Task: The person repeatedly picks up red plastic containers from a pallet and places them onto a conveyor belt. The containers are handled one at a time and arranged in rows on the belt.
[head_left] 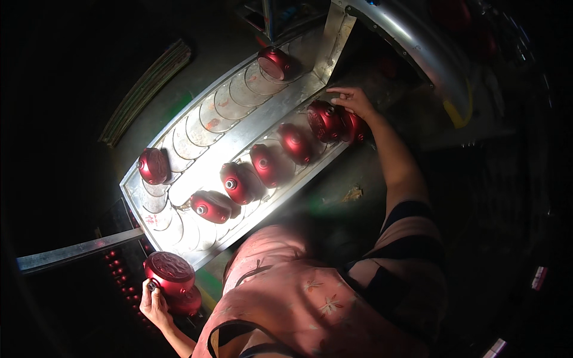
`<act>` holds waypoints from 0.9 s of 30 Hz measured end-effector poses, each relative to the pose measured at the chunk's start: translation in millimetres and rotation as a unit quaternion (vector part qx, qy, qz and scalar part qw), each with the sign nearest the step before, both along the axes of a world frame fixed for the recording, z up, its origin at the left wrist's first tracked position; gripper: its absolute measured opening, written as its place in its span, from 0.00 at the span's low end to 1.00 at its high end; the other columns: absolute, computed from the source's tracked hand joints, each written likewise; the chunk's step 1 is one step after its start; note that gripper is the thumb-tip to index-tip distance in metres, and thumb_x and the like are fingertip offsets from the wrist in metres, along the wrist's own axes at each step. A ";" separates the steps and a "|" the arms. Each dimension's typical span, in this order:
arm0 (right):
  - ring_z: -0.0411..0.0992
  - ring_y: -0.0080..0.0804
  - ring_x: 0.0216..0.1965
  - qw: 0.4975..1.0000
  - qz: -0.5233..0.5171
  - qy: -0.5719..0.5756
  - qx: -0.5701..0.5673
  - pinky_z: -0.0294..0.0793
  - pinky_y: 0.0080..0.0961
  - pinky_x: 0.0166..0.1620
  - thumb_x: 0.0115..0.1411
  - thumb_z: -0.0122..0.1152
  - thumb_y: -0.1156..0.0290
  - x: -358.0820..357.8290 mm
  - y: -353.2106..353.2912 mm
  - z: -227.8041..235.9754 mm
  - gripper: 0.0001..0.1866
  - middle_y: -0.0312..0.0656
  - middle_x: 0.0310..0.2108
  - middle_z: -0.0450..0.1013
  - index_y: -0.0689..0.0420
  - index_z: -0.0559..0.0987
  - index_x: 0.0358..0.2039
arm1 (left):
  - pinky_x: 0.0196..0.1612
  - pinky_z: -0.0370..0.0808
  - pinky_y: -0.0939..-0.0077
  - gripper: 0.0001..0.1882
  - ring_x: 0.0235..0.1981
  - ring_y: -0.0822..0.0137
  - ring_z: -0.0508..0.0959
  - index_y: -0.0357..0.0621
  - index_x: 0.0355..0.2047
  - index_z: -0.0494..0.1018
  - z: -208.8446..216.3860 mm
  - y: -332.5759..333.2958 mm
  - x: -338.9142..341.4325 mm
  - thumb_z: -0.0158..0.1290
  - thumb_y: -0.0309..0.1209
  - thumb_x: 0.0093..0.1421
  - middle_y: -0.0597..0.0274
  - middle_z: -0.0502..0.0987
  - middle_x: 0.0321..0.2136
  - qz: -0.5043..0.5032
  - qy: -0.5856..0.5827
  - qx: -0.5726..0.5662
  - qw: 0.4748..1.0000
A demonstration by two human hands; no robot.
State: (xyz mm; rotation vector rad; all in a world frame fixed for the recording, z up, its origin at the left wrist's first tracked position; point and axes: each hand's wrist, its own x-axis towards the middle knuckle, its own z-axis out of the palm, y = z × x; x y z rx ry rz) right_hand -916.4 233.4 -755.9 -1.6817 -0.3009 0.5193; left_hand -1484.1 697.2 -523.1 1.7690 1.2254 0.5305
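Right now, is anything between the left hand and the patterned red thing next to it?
No, nothing visible: the left hand touches the patterned red piece at its side. Another red piece shows to the hand's right, not between.

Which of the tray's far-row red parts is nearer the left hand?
The left part, closer to the left hand; the other part sits near the row's right end.

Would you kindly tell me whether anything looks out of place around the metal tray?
Yes, one thing: a small, crumpled-looking tan scrap lies on the dark floor beside the tray, apart from the red vessels. It looks like stray litter, though I cannot tell what it is. I see no spill or breakage.
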 end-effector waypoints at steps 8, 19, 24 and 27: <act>0.55 0.12 0.12 0.995 -0.095 -0.036 0.011 0.51 0.15 0.15 0.57 0.66 0.73 78.8 -26.5 -36.8 0.15 0.25 0.15 0.61 0.56 0.82 0.47 | 0.15 0.52 0.88 0.16 0.14 0.86 0.59 0.36 0.48 0.77 -19.0 -22.0 45.7 0.57 0.19 0.57 0.75 0.70 0.23 -0.149 0.011 -0.101 0.984; 0.72 0.19 0.38 0.947 -0.176 -0.269 -0.022 0.73 0.16 0.43 0.57 0.58 0.83 26.4 -63.4 35.0 0.22 0.37 0.39 0.75 0.57 0.78 0.53 | 0.28 0.64 0.88 0.15 0.26 0.83 0.68 0.38 0.48 0.78 -92.2 -58.5 120.5 0.57 0.21 0.60 0.73 0.75 0.31 -0.228 0.027 -0.223 0.947; 0.71 0.17 0.36 0.966 -0.028 -0.257 -0.020 0.71 0.14 0.42 0.58 0.58 0.85 -111.7 5.1 79.6 0.22 0.36 0.39 0.74 0.58 0.77 0.54 | 0.27 0.67 0.86 0.18 0.24 0.83 0.66 0.38 0.52 0.76 -138.8 -73.8 163.8 0.58 0.24 0.61 0.73 0.76 0.31 -0.287 0.049 -0.198 0.936; 0.72 0.26 0.44 0.978 0.114 -0.172 -0.021 0.72 0.22 0.47 0.53 0.65 0.80 -181.1 75.1 69.6 0.31 0.43 0.45 0.73 0.60 0.70 0.60 | 0.29 0.69 0.82 0.19 0.24 0.81 0.68 0.39 0.53 0.76 -156.0 -79.6 183.2 0.58 0.25 0.60 0.69 0.78 0.29 -0.326 0.064 -0.161 0.929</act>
